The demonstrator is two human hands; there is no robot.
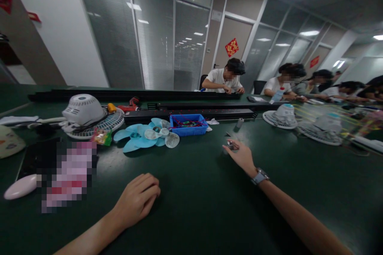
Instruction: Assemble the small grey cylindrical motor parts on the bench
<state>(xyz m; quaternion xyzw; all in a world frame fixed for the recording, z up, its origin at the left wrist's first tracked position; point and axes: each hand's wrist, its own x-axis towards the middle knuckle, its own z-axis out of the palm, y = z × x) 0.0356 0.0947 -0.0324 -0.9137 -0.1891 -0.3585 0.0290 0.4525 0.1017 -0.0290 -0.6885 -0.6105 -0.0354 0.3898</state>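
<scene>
- Dark green table (203, 207) lies under both my hands.
- My left hand (138, 199) rests loosely curled, holding nothing.
- My right hand (243, 155) pinches a small metal part (231, 145).

arms: bare, no sleeves | right wrist: silver watch (259, 176), metal band | hands: ungloved

No legible text anywhere.

Between my left hand (137, 199) and my right hand (243, 155) the green table (203, 203) lies open. Ahead of my left hand, blue fan blades (143, 135) and a blue parts tray (188, 124) block the way; past them, black rails (191, 114).
</scene>
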